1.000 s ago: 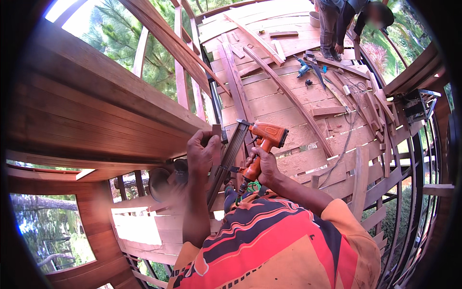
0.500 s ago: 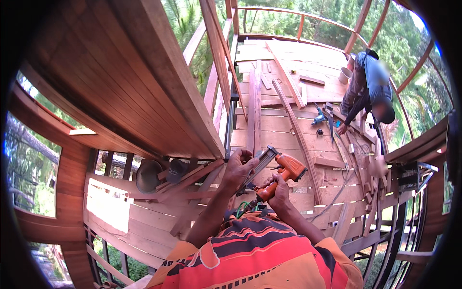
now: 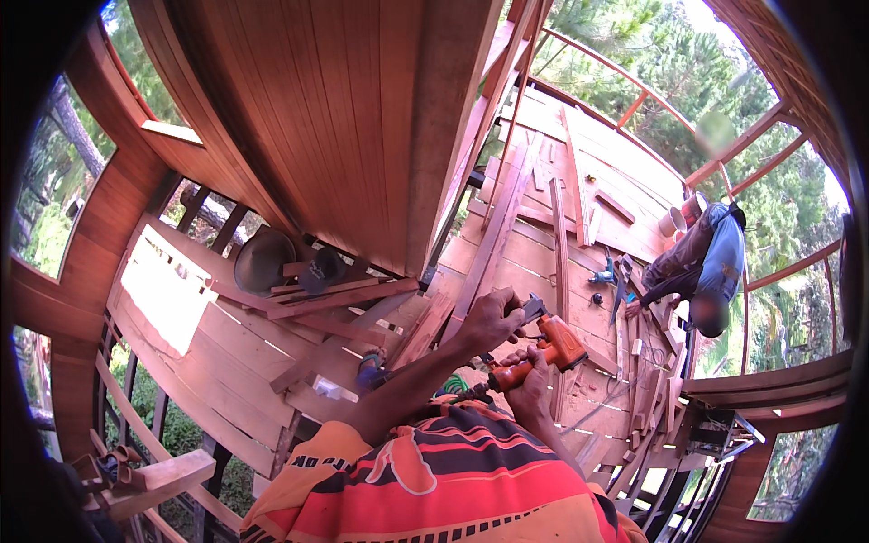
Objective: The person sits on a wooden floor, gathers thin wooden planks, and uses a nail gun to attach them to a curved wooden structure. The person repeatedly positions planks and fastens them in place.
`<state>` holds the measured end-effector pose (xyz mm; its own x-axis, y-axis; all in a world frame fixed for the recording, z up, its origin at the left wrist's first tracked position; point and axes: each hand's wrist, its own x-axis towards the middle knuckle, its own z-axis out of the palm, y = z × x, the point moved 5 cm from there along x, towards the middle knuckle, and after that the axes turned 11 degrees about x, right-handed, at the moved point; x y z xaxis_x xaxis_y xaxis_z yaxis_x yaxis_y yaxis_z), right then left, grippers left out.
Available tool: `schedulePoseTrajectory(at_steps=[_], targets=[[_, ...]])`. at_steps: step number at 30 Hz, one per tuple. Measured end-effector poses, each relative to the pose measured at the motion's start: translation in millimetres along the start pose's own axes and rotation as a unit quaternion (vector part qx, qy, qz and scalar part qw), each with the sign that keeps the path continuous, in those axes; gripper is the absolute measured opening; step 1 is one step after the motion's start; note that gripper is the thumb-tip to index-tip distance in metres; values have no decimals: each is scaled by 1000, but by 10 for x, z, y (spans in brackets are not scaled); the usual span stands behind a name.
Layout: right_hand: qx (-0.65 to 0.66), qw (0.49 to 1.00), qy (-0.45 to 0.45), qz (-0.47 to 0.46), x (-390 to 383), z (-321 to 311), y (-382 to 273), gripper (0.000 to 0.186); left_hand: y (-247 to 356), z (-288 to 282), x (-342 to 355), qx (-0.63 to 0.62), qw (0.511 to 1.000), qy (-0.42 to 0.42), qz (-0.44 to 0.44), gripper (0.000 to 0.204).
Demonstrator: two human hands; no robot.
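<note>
Head view: the right hand point(image 3: 532, 385) has its fingers wrapped around the handle of the orange nail gun point(image 3: 567, 346), held just in front of the wearer's striped shirt point(image 3: 471, 462), above the plank deck point(image 3: 231, 389). The left hand point(image 3: 487, 326) is at the gun's dark magazine point(image 3: 536, 309), its fingers bent — whether they pinch anything I cannot tell, since the hand hides most of that part. Compared with 1 second ago, when this hand stood apart and raised what looks like a small brown piece, that piece can no longer be made out and 2 hands meet at the tool. To my eye, that puts the work on the gun itself rather than on any long board point(image 3: 502, 222). The view has also swung, with a dark cap point(image 3: 323, 270) now plainer beside loose planks point(image 3: 348, 299). Toward the right edge, a co-worker point(image 3: 720, 249) in blue bends down — reaching near a blue drill point(image 3: 605, 273).
</note>
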<state>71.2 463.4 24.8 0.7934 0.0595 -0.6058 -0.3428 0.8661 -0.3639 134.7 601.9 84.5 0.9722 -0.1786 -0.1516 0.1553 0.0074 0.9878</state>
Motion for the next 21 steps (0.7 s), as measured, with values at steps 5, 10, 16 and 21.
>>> schedulePoseTrajectory(at_steps=[5, 10, 16, 21], targets=[[1, 1000, -3, -1, -92, 173, 79, 11, -81, -167, -37, 12, 999, 39, -4, 13], [12, 1000, -3, -25, 5, 69, -4, 13, 14, -290, 48, 188, 974, 114, 55, 13], [24, 999, 8, -22, 120, 17, -31, 13, 127, -277, 203, 319, 945, 72, 18, 16], [45, 999, 4, -5, 78, 75, -14, 12, 13, -158, 342, 391, 919, 35, 26, 15]])
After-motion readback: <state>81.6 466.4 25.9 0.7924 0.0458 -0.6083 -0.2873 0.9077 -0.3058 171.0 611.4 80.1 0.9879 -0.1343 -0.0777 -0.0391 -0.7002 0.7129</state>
